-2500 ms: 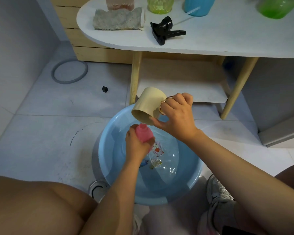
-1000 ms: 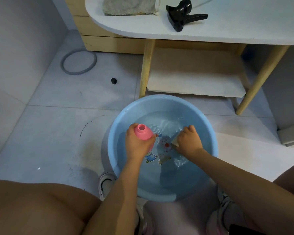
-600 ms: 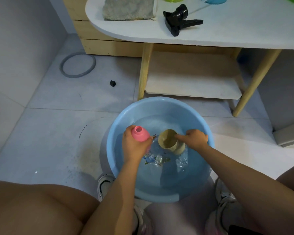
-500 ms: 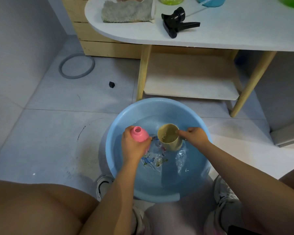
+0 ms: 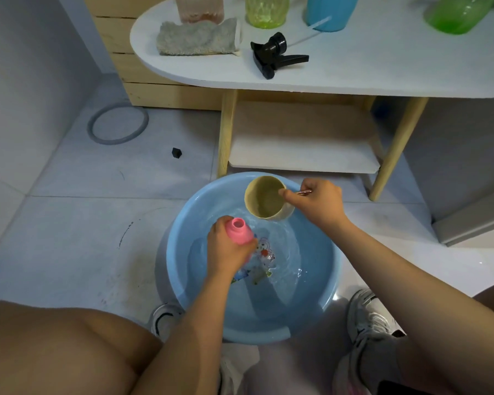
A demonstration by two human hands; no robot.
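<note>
A light blue basin (image 5: 180, 283) of water sits on the floor between my knees. My left hand (image 5: 226, 252) grips a pink bottle (image 5: 238, 231) upright over the water, its open neck pointing up. My right hand (image 5: 318, 202) holds a beige cup (image 5: 265, 201) by its handle above the basin's far rim, thumb over the cup's edge. The cup is tilted with its mouth toward me, and water shows inside it.
A white oval table (image 5: 382, 69) with wooden legs stands just beyond the basin. On it lie a grey cloth (image 5: 197, 38), a black spray head (image 5: 274, 54) and several coloured bottles. A grey ring (image 5: 117, 125) and a small black piece (image 5: 176, 152) lie on the floor tiles.
My right hand dipped the cup into the basin's water, scooped, and has lifted it up toward the far rim. My left hand has kept the pink bottle in place.
</note>
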